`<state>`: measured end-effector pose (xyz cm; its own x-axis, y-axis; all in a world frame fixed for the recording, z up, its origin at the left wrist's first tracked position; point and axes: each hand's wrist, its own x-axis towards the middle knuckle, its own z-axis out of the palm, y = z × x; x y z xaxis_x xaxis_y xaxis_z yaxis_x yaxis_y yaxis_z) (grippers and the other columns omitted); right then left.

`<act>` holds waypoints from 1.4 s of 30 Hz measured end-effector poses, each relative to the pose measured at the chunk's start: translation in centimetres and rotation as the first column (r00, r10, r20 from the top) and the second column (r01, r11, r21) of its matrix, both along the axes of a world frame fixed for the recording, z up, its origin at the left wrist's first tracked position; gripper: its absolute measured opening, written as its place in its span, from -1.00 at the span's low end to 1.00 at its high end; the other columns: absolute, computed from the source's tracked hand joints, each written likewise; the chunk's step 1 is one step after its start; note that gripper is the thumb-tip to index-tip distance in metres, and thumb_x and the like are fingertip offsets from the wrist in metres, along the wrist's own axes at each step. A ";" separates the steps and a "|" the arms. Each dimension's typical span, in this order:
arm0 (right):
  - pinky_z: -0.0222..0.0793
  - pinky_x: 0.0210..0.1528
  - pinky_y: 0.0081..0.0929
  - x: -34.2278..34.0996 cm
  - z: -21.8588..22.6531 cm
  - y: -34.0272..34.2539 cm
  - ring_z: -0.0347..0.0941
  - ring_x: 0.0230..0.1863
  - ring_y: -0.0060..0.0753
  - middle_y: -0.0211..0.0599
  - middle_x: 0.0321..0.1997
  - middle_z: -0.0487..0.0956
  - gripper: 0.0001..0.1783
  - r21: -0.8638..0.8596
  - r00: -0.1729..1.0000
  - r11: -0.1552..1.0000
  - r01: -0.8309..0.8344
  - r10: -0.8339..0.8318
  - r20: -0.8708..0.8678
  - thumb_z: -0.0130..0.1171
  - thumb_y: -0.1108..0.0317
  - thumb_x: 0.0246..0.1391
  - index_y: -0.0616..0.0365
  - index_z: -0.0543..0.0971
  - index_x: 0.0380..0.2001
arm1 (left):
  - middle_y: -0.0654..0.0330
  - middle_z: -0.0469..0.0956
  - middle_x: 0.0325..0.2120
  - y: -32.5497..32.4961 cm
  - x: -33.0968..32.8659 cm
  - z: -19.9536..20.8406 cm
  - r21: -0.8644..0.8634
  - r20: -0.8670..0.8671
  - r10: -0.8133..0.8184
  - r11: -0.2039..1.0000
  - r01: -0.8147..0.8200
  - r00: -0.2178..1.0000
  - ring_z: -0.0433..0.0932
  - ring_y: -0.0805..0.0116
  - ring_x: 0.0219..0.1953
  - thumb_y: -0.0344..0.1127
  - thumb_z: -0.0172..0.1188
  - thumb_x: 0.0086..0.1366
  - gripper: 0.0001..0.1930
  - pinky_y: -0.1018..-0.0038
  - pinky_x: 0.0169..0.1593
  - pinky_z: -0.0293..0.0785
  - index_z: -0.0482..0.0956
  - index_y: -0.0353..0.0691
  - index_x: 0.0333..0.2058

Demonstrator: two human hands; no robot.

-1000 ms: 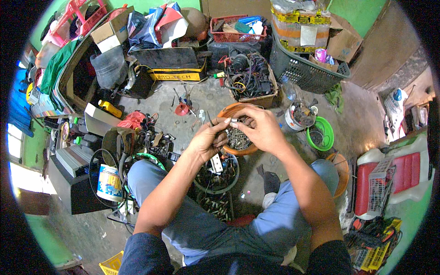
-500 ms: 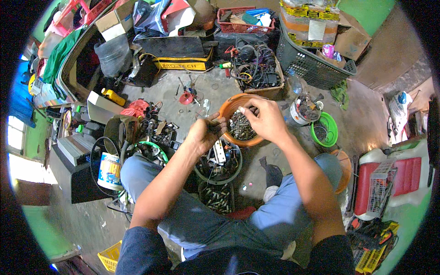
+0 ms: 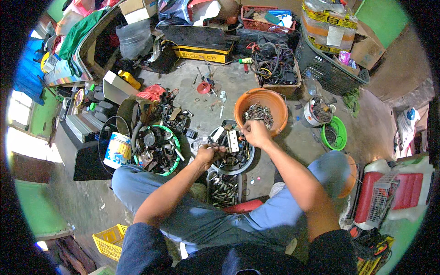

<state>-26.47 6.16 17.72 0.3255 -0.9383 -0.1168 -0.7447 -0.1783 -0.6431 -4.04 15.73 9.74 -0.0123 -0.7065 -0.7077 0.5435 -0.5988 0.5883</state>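
My left hand (image 3: 211, 155) is closed, its fingers curled over the left side of a grey basin (image 3: 251, 161) of mixed metal and plastic parts. Something small and pale shows at its fingertips, too small to name. My right hand (image 3: 256, 133) is at the near rim of an orange basin (image 3: 282, 107), fingers pinched together and pointing left. Whatever it pinches is hidden. Many small bolt-like metal pieces (image 3: 259, 113) lie in the orange basin. A white rectangular part with holes (image 3: 233, 141) stands up out of the grey basin, between my hands.
Left of my hands is a green-rimmed basin (image 3: 177, 160) of dark parts. Nearer me, a tray of small metal pieces (image 3: 224, 189) sits between my legs. A white bucket (image 3: 318, 112) and a green bowl (image 3: 339, 145) stand right. Beyond lies a carton of cables (image 3: 276, 68).
My left hand has gone from palm-up beside the orange basin to closed over the grey one. My right hand has come from above the metal pieces to the near rim. The view has shifted.
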 end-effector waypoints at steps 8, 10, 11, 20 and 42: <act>0.51 -0.27 -0.35 1.5 -9.2 5.5 0.65 -0.38 -0.31 -0.13 -0.38 0.69 -0.89 0.149 0.865 0.892 0.428 -0.451 0.221 0.33 0.44 -0.03 0.21 0.68 -0.38 | 0.14 0.65 -0.30 0.9 -1.2 -3.4 -0.056 0.429 -0.081 0.992 0.116 0.900 0.62 0.38 -0.32 -0.49 0.23 0.27 -0.90 0.48 -0.23 0.51 0.61 -0.31 -0.24; 0.48 -0.39 -0.41 0.5 -11.5 5.7 0.63 -0.42 -0.37 -0.15 -0.34 0.69 -0.86 0.235 0.792 0.871 0.431 -0.490 0.363 0.24 0.53 0.06 0.29 0.63 -0.27 | 0.12 0.66 -0.30 0.1 -2.6 -2.7 -0.002 0.441 -0.086 0.995 0.097 0.894 0.61 0.38 -0.29 -0.47 0.27 0.23 -0.77 0.46 -0.23 0.51 0.60 -0.32 -0.12; 0.46 -0.44 -0.46 0.4 -12.2 6.2 0.61 -0.45 -0.40 -0.14 -0.31 0.68 -0.83 0.369 0.732 0.828 0.422 -0.551 0.400 0.21 0.55 0.08 0.34 0.60 -0.22 | 0.11 0.66 -0.29 0.0 -2.7 -2.9 -0.002 0.450 -0.045 0.999 0.052 0.892 0.61 0.37 -0.29 -0.46 0.29 0.22 -0.71 0.46 -0.23 0.50 0.60 -0.32 -0.07; 0.47 -0.40 -0.48 -0.3 -12.8 7.9 0.59 -0.46 -0.45 -0.13 -0.23 0.67 -0.77 0.310 0.766 0.884 0.350 -0.460 0.449 0.10 0.55 0.17 0.35 0.58 -0.11 | 0.03 0.65 -0.21 0.3 -4.6 -2.8 -0.093 0.728 0.057 0.995 0.017 0.684 0.62 0.24 -0.18 -0.41 0.24 0.17 -0.66 0.42 0.01 0.47 0.59 -0.35 -0.05; 0.46 -0.04 -0.32 -23.3 -21.7 15.2 0.61 -0.16 -0.13 -0.06 -0.24 0.68 -0.74 0.235 0.389 0.456 0.859 -0.877 0.281 0.25 0.48 -0.08 0.25 0.65 -0.23 | -0.19 0.58 -0.14 5.8 -19.0 -6.6 -0.024 0.811 -0.520 0.428 0.903 0.268 0.55 -0.13 0.00 -0.40 0.27 0.15 -0.63 0.16 0.06 0.50 0.53 -0.26 -0.04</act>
<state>-49.72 21.35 -3.99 -0.6400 -0.7309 -0.2372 -0.2279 0.4754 -0.8498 -23.04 21.56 3.13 -0.4043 -0.8194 -0.4064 -0.5926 -0.1038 0.7988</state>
